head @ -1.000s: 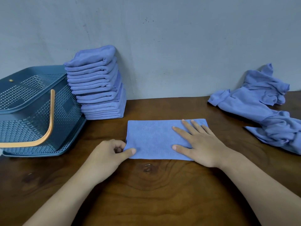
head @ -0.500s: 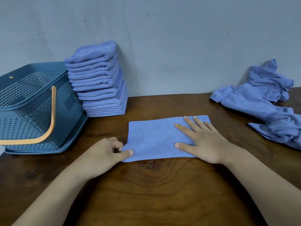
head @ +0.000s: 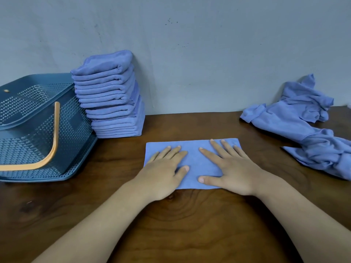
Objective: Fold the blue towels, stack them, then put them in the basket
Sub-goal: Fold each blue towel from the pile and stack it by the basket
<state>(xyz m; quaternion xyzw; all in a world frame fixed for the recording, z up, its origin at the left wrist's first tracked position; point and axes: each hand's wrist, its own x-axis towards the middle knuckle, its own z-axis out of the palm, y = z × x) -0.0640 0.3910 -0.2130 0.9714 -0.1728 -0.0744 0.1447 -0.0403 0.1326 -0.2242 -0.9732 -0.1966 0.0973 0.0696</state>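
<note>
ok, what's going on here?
A person presses the left hand and right hand flat on a folded towel on the table. A stack of folded towels stands beside the basket. An unfolded pile lies on the right. No towels show in the basket.

The table is dark brown wood with a swirling grain and a smooth, faintly sheeny finish. The flat towel near the middle, the folded stack at far left and the crumpled heap at far right are all soft, matt blue cloth with a fine short nap. The basket at left is matt teal plastic pierced with small holes, its handle is smooth orange plastic, and the far wall is matt, pale and lightly specked.
</note>
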